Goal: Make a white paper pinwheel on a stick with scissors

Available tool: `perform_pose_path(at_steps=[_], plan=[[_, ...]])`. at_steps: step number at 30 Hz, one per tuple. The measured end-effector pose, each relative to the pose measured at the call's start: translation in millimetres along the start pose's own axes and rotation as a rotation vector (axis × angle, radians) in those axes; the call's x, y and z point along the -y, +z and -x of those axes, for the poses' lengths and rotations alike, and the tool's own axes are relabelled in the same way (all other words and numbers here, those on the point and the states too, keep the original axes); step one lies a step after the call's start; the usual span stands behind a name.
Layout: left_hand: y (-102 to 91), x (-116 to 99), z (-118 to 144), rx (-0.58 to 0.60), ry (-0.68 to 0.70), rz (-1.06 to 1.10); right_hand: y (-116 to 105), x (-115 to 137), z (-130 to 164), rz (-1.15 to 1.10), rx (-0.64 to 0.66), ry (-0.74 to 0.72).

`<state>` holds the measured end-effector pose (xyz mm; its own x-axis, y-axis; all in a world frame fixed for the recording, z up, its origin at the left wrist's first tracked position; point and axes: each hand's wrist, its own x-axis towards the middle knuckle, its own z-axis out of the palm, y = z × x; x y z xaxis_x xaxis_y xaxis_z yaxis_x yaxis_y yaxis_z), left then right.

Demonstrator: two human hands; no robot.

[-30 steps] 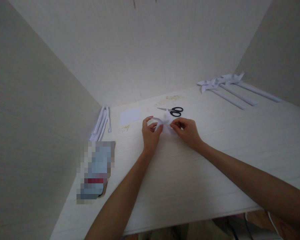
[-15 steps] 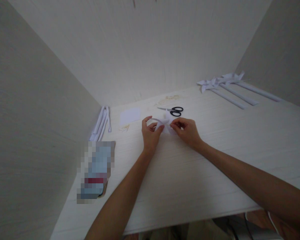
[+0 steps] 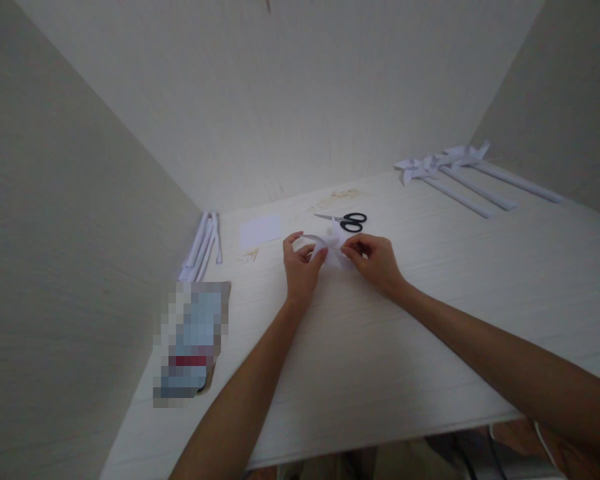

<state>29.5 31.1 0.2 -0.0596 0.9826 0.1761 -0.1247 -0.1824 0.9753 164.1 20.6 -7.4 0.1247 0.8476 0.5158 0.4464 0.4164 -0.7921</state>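
A white paper pinwheel with curled blades is between my two hands, just above the table. My left hand grips it from the left, the thumb pressing near its middle and the index finger arched behind a curved blade. On the other side, my right hand is closed in a pinch close to the pinwheel's centre. Whatever sits between those fingertips is too small to make out. Just beyond the pinwheel lie scissors with black handles, blades pointing left.
Finished-looking paper pinwheels on paper sticks lie at the back right. Rolled paper tubes rest by the left wall, with a blurred phone-like object nearer. A white paper sheet and thin yellowish sticks lie left of my hands.
Almost nothing differs. My right fingertips have shifted very slightly at the pinwheel's centre, and my left hand keeps its grip.
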Motion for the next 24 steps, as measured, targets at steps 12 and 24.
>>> perform_pose_path(at_steps=[12,24], plan=[[-0.1,-0.6,-0.4,-0.007,0.005,-0.007,-0.2,-1.5,0.0,0.025,0.003,-0.014],[1.2,0.2,-0.9,-0.038,0.010,-0.066,-4.0,1.7,1.4,0.207,0.048,-0.241]])
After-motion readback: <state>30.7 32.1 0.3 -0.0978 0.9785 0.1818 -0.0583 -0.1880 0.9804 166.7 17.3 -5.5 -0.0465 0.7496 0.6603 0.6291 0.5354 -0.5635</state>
